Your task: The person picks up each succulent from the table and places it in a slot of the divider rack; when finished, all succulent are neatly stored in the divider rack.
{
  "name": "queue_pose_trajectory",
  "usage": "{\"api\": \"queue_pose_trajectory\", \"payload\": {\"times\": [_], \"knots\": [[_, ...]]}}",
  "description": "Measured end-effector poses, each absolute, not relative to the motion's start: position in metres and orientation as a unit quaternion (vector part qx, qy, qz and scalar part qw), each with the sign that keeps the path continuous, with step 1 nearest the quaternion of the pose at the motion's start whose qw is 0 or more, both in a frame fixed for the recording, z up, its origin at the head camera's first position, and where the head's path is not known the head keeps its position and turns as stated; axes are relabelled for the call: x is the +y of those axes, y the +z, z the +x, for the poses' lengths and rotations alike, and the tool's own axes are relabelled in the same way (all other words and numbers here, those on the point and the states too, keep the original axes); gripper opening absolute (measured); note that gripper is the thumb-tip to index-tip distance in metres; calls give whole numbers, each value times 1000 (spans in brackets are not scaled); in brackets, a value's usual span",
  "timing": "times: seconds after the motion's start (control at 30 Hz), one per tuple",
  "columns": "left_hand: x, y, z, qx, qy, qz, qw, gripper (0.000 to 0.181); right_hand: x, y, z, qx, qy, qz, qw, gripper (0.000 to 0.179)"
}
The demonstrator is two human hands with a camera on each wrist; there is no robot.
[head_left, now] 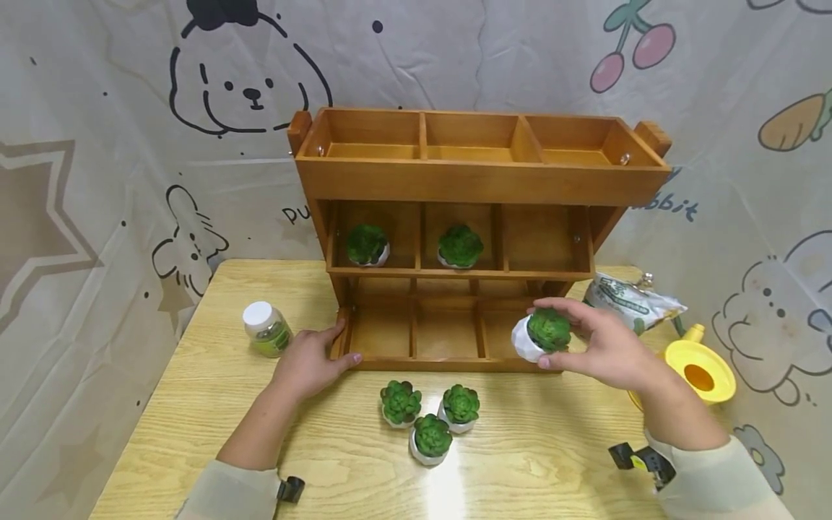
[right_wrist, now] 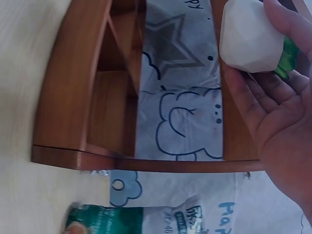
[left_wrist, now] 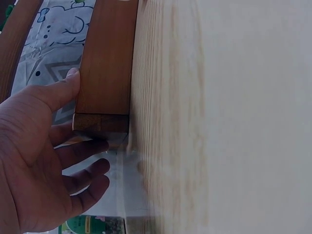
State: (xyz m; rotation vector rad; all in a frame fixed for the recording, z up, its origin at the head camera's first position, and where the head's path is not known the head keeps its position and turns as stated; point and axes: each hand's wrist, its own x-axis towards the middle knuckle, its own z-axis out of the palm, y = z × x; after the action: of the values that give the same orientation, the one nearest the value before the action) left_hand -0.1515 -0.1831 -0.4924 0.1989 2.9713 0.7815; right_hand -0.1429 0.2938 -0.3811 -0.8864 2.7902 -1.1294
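Note:
My right hand (head_left: 607, 343) holds a potted succulent (head_left: 548, 331) between thumb and fingers, in front of the lower right compartment of a wooden shelf (head_left: 416, 180). Its white faceted pot (right_wrist: 251, 36) is tilted, the green leaves turned toward the head camera. My left hand (head_left: 314, 361) grips the shelf's lower left corner, thumb on the front and index finger round the side; its other fingers (left_wrist: 90, 192) are loosely bent. Two potted succulents, one on the left (head_left: 367, 244) and one in the centre (head_left: 460, 246), sit in the middle tier.
Three more potted succulents (head_left: 401, 403) stand grouped on the table (head_left: 188, 448) before the shelf. A white-lidded jar (head_left: 266, 328) is left of it. On the right are a green and white bag (head_left: 630, 300) and a yellow watering can (head_left: 711, 368). A patterned cloth (head_left: 416, 58) hangs behind.

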Motion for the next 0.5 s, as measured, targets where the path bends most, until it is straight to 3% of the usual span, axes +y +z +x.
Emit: {"api": "queue_pose_trajectory", "payload": {"times": [0.5], "knots": [[-183,-493,-152,965,252,64,35,86,294,-350,-149,893,-380,-238,-37,75]]}}
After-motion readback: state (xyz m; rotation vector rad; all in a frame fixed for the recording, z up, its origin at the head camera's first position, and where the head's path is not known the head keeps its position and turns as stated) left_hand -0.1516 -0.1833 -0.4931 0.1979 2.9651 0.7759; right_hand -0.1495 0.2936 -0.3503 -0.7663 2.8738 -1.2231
